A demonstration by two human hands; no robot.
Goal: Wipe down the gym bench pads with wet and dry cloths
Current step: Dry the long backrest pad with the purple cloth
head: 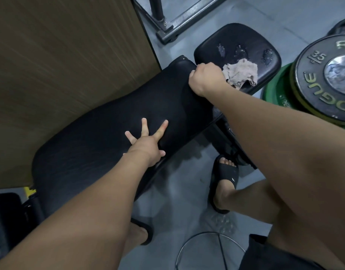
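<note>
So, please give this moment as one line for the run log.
left grip: flat on back pad | right grip: holds its end | cloth: on seat pad | wet spots: seat pad

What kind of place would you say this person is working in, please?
Most likely a gym: a black padded bench, stacked weight plates marked 35, and a steel rack base on the floor.

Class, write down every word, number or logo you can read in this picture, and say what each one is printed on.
"35": on the black weight plate; the small print under it is too small to read.
"OGUE": raised letters on the same plate's lower rim, the first letter cut off by the picture's edge.
"R": on the plate's upper rim, the rest cut off.
Green plate: print on its edge, too blurred to read.
Black sandal: a small white mark, not legible.
</note>
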